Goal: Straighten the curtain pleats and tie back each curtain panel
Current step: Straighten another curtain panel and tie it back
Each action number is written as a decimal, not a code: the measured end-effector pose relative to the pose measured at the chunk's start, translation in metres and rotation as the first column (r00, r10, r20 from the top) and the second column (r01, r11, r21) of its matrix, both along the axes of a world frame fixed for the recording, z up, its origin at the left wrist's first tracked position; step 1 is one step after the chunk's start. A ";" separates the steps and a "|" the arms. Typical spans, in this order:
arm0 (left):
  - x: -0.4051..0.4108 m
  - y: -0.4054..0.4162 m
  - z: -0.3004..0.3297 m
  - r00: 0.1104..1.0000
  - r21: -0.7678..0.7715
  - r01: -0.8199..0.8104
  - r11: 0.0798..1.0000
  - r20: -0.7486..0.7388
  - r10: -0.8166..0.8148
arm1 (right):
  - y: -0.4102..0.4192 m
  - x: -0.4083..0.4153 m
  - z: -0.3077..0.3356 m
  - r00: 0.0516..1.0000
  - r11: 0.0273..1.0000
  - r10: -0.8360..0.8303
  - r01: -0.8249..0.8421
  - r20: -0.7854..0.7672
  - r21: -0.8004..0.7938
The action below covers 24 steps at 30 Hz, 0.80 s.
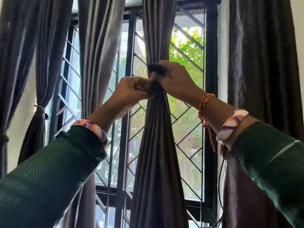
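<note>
**Tying the middle panel**

Middle panel (156, 145) gathered to a narrow waist, dead centre of the window (187, 129). Both hands raised to that waist. Left hand (131, 89) curled tight, grip pinching fabric or a tie end just left of the gather; which of the two, cannot tell. Right hand (176, 79) curled over the gather from the right, grip closed round a dark tie (156, 67) that wraps the bunch at the top. Knot itself hidden under the fingers.

Far-left panel (35, 125), at the window's left edge, already cinched with a pale tie (39, 109). Panel (97, 46) between it and the middle one hangs loose, as does the right panel (263, 63) past the window's right edge.

Step in hand, by judgement: closing the tie round the middle gather.

To do it well:
- Keep left grip firm below the tie so pleats stay stacked, not twisted.
- Pull tie ends evenly, snug without crushing folds.
- Set height level with the far-left tie.
- Risk: bunch slipping down once one hand lets go.
</note>
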<state>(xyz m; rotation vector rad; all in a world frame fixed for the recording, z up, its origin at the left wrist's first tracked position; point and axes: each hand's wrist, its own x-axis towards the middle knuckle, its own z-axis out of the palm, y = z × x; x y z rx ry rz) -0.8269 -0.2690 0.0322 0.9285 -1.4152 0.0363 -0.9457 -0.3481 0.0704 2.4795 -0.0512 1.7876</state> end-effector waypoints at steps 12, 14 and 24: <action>-0.011 0.020 0.029 -0.298 -0.884 -0.264 0.385 0.455 0.839 | 0.025 -0.025 0.025 0.988 0.793 0.134 -0.151 0.072 0.590; -0.009 0.024 0.039 -0.455 -0.900 -0.187 0.393 0.434 0.778 | 0.030 -0.032 0.025 0.976 0.720 0.208 -0.197 0.063 0.666; -0.015 0.027 0.052 -0.324 -0.790 -0.503 0.350 0.548 0.771 | 0.062 -0.032 0.016 0.941 0.733 0.332 -0.302 0.068 0.610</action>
